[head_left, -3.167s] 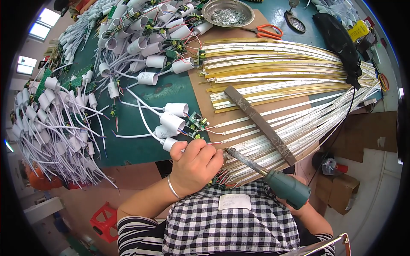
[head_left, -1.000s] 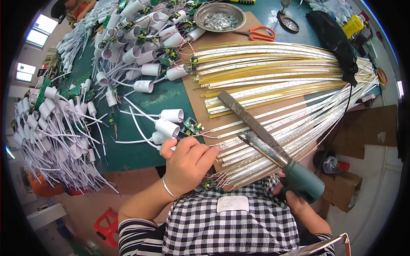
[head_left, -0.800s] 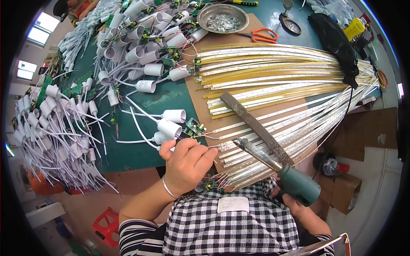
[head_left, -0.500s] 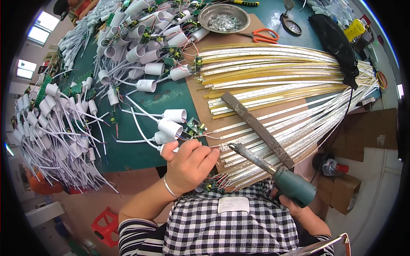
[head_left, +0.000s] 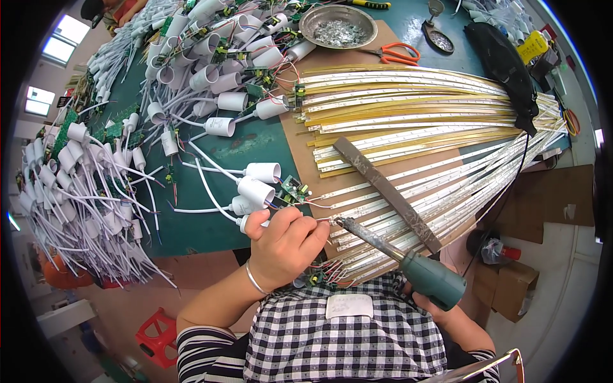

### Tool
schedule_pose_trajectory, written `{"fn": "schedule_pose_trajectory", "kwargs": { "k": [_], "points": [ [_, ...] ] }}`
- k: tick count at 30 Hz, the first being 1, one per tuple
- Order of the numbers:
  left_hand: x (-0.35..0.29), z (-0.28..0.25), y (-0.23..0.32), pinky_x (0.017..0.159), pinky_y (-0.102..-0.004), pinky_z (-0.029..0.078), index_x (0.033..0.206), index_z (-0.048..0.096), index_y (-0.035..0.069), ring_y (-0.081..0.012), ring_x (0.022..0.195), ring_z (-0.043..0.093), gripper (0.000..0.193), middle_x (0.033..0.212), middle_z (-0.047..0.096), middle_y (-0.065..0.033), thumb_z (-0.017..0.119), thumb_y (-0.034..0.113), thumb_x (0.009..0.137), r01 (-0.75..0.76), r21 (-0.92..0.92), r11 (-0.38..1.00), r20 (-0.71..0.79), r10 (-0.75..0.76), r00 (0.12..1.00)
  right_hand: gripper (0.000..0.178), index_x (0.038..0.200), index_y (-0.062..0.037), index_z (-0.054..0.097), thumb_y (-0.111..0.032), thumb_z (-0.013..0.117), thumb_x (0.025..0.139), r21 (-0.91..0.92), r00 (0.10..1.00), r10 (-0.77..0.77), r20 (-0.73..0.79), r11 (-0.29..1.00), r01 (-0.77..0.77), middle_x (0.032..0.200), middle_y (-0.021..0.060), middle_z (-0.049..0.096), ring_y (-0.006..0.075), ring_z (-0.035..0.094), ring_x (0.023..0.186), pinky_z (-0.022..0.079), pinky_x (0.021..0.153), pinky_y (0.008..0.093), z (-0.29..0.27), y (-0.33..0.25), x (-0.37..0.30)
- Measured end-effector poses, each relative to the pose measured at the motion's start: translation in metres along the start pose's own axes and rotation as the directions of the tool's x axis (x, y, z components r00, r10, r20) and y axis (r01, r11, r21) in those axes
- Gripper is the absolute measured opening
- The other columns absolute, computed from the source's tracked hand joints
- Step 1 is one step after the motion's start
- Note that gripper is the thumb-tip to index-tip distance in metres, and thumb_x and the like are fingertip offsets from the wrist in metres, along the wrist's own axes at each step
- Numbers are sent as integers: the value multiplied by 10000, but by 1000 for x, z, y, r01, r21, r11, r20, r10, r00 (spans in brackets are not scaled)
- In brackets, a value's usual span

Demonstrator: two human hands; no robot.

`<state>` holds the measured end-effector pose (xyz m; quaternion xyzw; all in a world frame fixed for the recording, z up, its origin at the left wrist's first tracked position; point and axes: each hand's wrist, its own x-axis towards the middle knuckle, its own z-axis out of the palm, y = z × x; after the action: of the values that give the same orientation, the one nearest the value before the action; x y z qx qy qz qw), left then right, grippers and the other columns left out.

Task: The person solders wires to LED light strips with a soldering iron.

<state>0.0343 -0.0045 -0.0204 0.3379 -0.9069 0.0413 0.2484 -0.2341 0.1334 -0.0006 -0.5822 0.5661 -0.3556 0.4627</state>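
My left hand (head_left: 281, 246) is closed, its fingertips pinching a thin wire (head_left: 324, 219) at the end of one light strip (head_left: 357, 209). White plastic lamp caps (head_left: 257, 190) with white cables lie just beyond its knuckles, beside a small green circuit board (head_left: 294, 190). Low on the right, my right hand (head_left: 426, 302) grips the green handle of a soldering iron (head_left: 435, 278), which partly hides the fingers. The iron's dark tip meets the strip end close to my left fingertips; whether it touches the wire itself is too small to tell.
A dark flat bar (head_left: 387, 195) lies across the fanned strips. Farther back are a metal bowl (head_left: 338, 43) of shiny scraps, orange-handled pliers (head_left: 401, 53) and a black cloth bundle (head_left: 501, 67). Heaped lamp caps and cables (head_left: 96, 185) cover the left side.
The soldering iron has shifted slightly left, bringing its tip nearer to the wire and my left fingertips. My left hand keeps its pinch almost in place.
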Motion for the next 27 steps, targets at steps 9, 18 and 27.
{"fn": "schedule_pose_trajectory", "kwargs": {
  "k": [9, 18, 27],
  "points": [
    [1, 0, 0, 891, -415, 234, 895, 696, 183, -124, 830, 541, 192, 797, 573, 87, 675, 163, 704, 0, -3, 1000, -10, 0, 1000, 452, 1235, 20, 516, -139, 625, 826, 448, 960, 271, -72, 869, -211, 1051, 124, 640, 232, 651, 834, 530, 721, 360, 6, 3, -19],
    [0, -1, 0, 935, -414, 217, 887, 679, 196, -111, 906, 546, 142, 839, 574, 81, 638, 162, 754, 13, 14, 1000, 27, -14, 1000, 642, 1352, 25, 336, -298, 603, 865, 848, 985, 171, 7, 521, -96, 1213, 222, 514, 297, 647, 913, 568, 750, 436, 46, -34, 95],
    [1, 0, 1, 897, -431, 227, 886, 694, 188, -133, 876, 543, 167, 814, 579, 86, 662, 182, 722, -11, 34, 999, 22, 10, 1000, 609, 1376, 27, 325, -269, 575, 906, 793, 989, 131, -63, 609, -30, 1247, 195, 508, 325, 599, 1097, 548, 824, 437, 51, -20, 81]
  ]
}}
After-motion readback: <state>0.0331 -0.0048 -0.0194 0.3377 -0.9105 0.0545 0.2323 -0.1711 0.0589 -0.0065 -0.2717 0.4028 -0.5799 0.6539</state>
